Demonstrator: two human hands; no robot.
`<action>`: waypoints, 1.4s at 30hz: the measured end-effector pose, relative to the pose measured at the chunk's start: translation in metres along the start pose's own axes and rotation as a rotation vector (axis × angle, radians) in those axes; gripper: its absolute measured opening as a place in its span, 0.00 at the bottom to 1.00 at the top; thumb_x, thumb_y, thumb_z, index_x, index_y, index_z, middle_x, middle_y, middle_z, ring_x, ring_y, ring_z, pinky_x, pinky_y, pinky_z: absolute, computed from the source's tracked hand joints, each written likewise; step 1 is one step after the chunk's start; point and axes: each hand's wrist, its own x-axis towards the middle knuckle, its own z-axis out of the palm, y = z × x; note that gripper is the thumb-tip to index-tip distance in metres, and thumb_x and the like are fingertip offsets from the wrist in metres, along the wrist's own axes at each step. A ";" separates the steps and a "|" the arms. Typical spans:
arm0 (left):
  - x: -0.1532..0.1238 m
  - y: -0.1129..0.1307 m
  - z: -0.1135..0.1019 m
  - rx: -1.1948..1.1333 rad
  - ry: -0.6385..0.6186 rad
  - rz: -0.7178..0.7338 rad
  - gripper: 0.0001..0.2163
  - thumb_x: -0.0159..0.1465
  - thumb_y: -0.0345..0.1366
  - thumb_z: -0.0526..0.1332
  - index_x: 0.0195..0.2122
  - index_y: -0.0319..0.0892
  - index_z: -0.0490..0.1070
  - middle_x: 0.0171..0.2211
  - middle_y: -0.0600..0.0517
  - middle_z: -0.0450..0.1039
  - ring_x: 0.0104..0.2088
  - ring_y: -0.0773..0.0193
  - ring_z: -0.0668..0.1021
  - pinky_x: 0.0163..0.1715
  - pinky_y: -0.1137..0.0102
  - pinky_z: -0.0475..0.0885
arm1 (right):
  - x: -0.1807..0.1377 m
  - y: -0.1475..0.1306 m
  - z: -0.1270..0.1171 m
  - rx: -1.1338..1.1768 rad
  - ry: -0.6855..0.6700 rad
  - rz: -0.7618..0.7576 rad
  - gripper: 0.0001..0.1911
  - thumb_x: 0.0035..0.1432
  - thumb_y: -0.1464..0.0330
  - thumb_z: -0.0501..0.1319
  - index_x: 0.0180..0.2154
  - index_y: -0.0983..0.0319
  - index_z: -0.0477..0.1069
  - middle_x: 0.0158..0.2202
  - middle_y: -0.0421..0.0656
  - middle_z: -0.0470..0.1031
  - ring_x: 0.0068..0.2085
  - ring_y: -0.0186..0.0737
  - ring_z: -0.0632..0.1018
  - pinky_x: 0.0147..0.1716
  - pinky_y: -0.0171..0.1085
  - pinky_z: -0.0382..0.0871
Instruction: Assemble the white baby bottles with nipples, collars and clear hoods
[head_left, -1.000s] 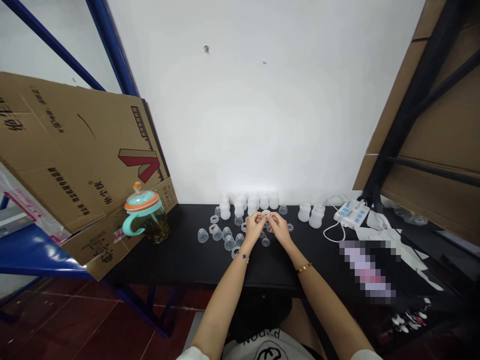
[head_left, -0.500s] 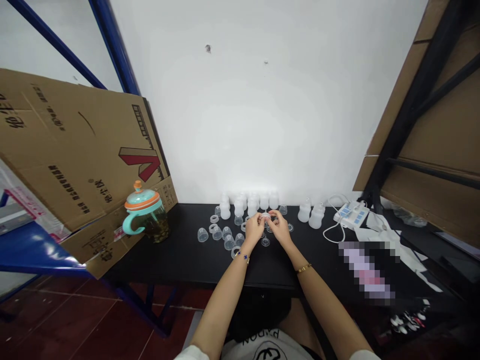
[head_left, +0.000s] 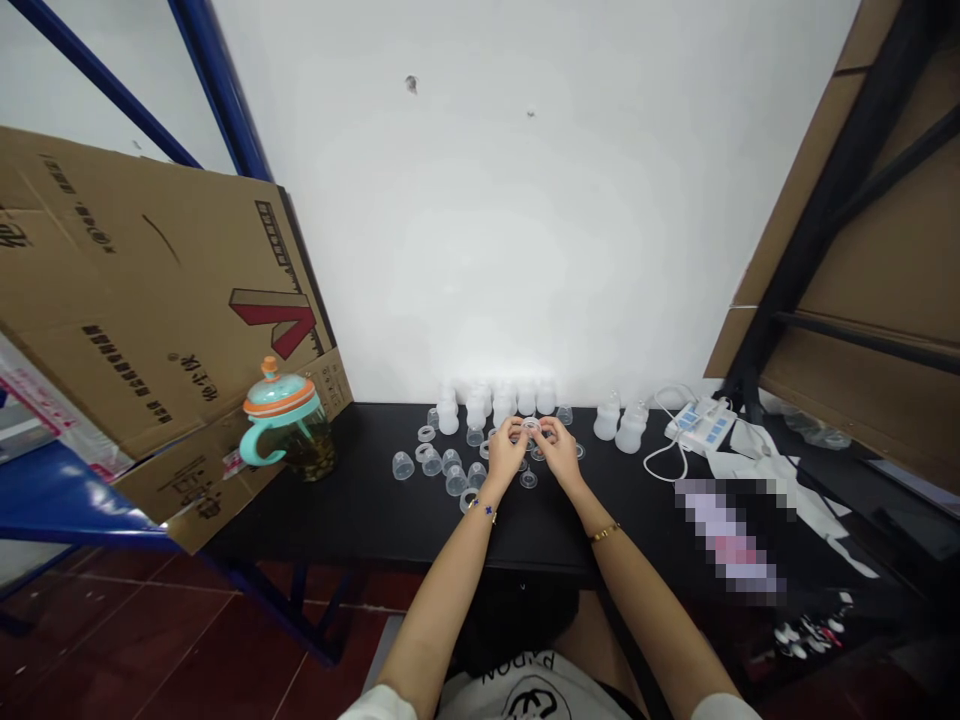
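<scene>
Between the fingertips of my left hand (head_left: 507, 455) and my right hand (head_left: 561, 452) is a white bottle ring (head_left: 531, 424), gripped from both sides above the table. Whether a teat sits inside it is too small to tell. A clear silicone teat (head_left: 529, 480) lies on the table just below my hands, and a few more show partly behind my fingers. To the left are several clear domed caps (head_left: 456, 481) and loose white rings (head_left: 426, 434). Several milky baby bottles (head_left: 476, 408) stand upright along the wall behind my hands; two more bottles (head_left: 631, 428) stand to the right.
On the black table (head_left: 360, 520), a teal-lidded jug (head_left: 300, 430) stands at the left beside a large cardboard box (head_left: 165, 300). A white power strip (head_left: 701, 425) with cables lies at the right, near white paper (head_left: 780, 485) and a blurred-out patch.
The ring in my fingers has tilted so that its round face shows more, and my fingers have shifted slightly around it. The whole view has moved a little.
</scene>
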 end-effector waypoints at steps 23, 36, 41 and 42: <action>-0.001 0.006 -0.001 0.048 0.068 -0.022 0.06 0.60 0.34 0.62 0.38 0.42 0.75 0.31 0.49 0.81 0.34 0.59 0.82 0.39 0.68 0.73 | -0.003 -0.012 -0.001 0.023 -0.066 -0.006 0.24 0.57 0.48 0.62 0.45 0.60 0.71 0.36 0.45 0.80 0.20 0.34 0.73 0.19 0.34 0.69; 0.001 0.001 0.000 0.096 0.104 -0.022 0.05 0.60 0.36 0.63 0.35 0.43 0.76 0.32 0.49 0.82 0.35 0.59 0.83 0.39 0.67 0.73 | -0.004 -0.014 -0.001 0.027 -0.073 -0.007 0.25 0.58 0.47 0.61 0.46 0.60 0.73 0.42 0.47 0.80 0.20 0.34 0.73 0.18 0.34 0.70; 0.001 0.003 -0.001 0.063 0.087 -0.002 0.05 0.61 0.36 0.62 0.35 0.42 0.75 0.32 0.49 0.82 0.34 0.60 0.82 0.39 0.68 0.73 | -0.004 -0.014 -0.001 0.021 -0.068 -0.001 0.24 0.59 0.48 0.61 0.46 0.60 0.73 0.41 0.48 0.80 0.21 0.34 0.73 0.18 0.34 0.69; 0.000 0.004 -0.002 0.050 0.081 -0.002 0.05 0.61 0.36 0.62 0.35 0.42 0.75 0.32 0.49 0.82 0.34 0.60 0.82 0.39 0.68 0.73 | -0.004 -0.014 -0.001 0.019 -0.067 -0.005 0.24 0.59 0.48 0.61 0.46 0.60 0.73 0.41 0.48 0.80 0.21 0.34 0.73 0.18 0.34 0.69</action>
